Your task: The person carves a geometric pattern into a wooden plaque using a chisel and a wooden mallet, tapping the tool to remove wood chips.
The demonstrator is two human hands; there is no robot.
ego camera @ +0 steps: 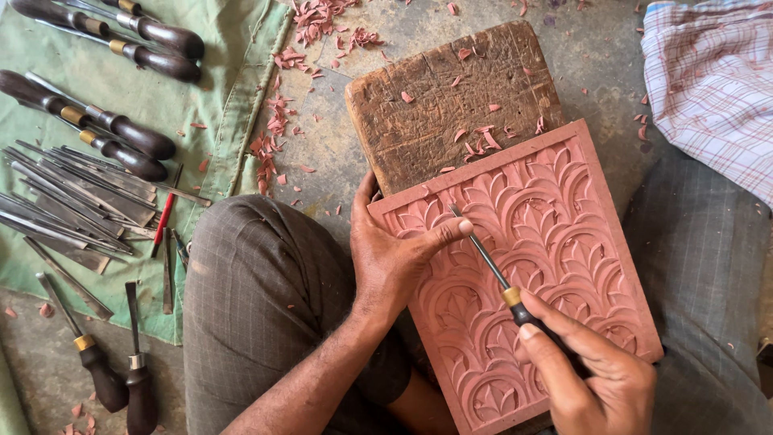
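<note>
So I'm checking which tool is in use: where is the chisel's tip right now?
In the head view, the chisel, held by the right hand, has its tip on the carved pink panel's upper left, beside the left hand's thumb.

The right hand (592, 379) hides the chisel's handle (531, 318).
</note>
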